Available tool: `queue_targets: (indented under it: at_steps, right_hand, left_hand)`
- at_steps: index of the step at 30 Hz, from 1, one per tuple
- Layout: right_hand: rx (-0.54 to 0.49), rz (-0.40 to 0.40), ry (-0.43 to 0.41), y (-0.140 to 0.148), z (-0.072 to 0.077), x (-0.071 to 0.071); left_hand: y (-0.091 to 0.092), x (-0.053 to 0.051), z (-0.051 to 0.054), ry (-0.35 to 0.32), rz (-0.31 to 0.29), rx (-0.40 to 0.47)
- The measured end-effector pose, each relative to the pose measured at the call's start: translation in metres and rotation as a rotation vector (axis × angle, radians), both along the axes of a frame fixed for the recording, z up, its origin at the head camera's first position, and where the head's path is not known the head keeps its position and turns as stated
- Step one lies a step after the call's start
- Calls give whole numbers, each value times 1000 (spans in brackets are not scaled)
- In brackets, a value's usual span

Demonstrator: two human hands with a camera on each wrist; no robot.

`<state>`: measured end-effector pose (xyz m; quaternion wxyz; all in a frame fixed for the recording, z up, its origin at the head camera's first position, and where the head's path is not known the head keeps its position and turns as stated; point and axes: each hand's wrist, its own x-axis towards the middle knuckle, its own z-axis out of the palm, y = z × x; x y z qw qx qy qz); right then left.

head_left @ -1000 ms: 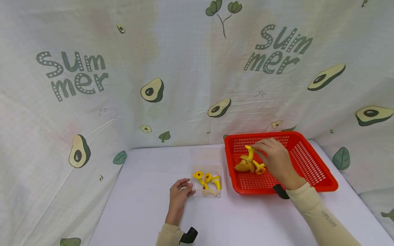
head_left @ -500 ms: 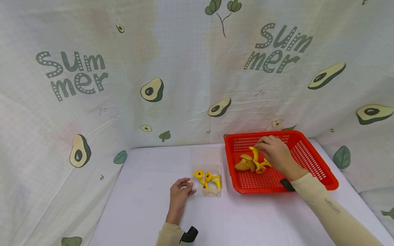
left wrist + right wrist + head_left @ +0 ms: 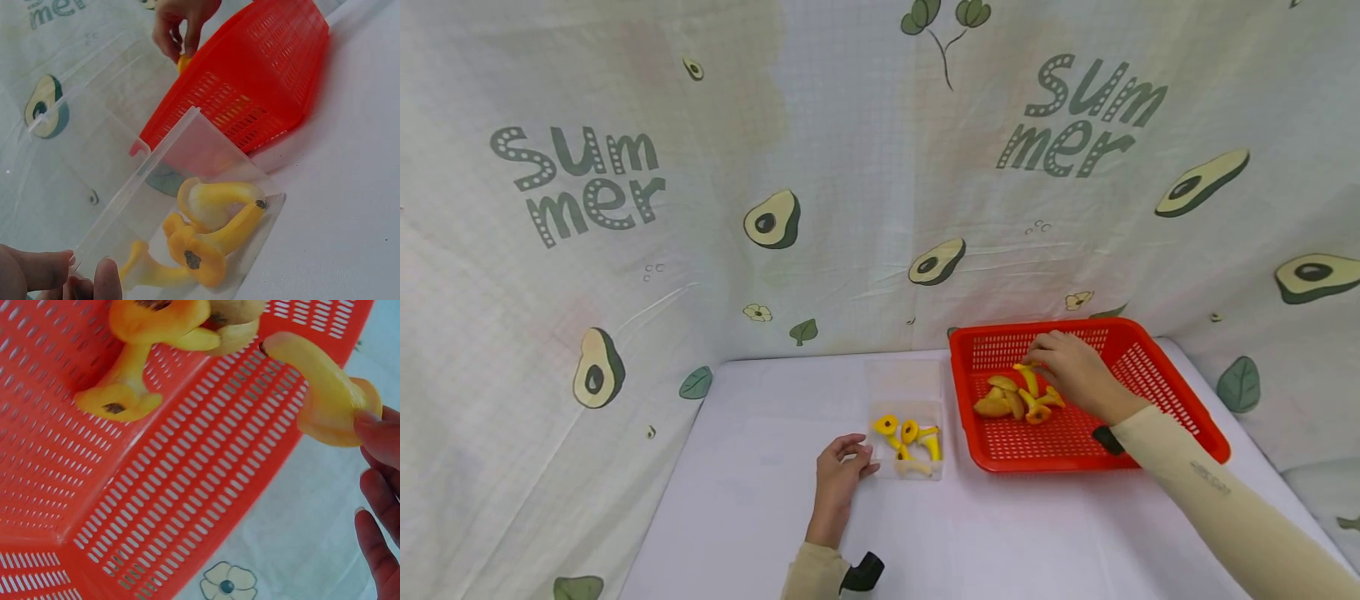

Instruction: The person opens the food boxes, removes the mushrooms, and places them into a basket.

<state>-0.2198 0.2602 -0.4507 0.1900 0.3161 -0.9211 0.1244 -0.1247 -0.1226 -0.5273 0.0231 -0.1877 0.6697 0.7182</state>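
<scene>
One yellow mushroom [image 3: 319,387], inside the red basket [image 3: 1015,463], is clamped by its cap in the right hand's [image 3: 1078,375] grip; other mushrooms [image 3: 1037,413] lie near it. Left of the basket stands the clear box [image 3: 209,150], the left hand [image 3: 837,483] at the side farther from the basket; whether that grip is together cannot be told. Good handling would call for a light, firm pinch, a path clear of the other mushrooms, and a steadied box.
</scene>
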Motion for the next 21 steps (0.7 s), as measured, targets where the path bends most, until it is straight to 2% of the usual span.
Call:
queue_targets:
  at_steps: [10,17,21]
  right_hand:
    - [116,12,-115,6,-8,-17]
    - [149,19,-126,9,-23,-28]
    - [176,51,-107,10,-32,-34]
  left_hand:
    - [-1,1,-1,10,-4,9]
    - [-1,0,-3,17,0,17]
    - [-2,0,-4,29,0,25]
